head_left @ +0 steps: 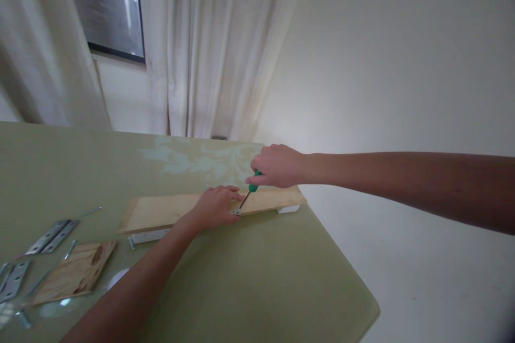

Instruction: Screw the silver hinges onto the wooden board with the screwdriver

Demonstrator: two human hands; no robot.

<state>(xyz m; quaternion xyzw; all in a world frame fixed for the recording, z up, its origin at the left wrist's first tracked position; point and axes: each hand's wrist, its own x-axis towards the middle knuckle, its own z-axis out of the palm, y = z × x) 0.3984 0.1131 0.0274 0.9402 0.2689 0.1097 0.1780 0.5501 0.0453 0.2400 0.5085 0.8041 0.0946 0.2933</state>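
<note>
- Just right of the middle of the frame, the right hand point(277, 167) is closed around the green handle of a screwdriver point(253, 188)
- From that grip the screwdriver's long axis slants down and to the left, its tip at the near edge of the long board point(159, 210)
- The board lies across the lower middle of the frame, its long axis running left to right, so the screwdriver crosses it at a slant
- The left hand point(215, 206) rests on the board just left of the tip and is the nearer hand to it; its thumb is beside the tip, and I cannot tell whether the fingers pinch anything there
- A small shiny bit shows at the tip, too small to make out
- Counted: one screwdriver, one long board, two white blocks point(288, 209) showing under it, one towards each end
- At lower left on the green table point(261, 284): two metal hinges point(50, 237), one small wooden board point(80, 270) and about six loose screws point(131, 243), some blurred
- One white thing point(117, 278) is partly hidden by the left forearm
</note>
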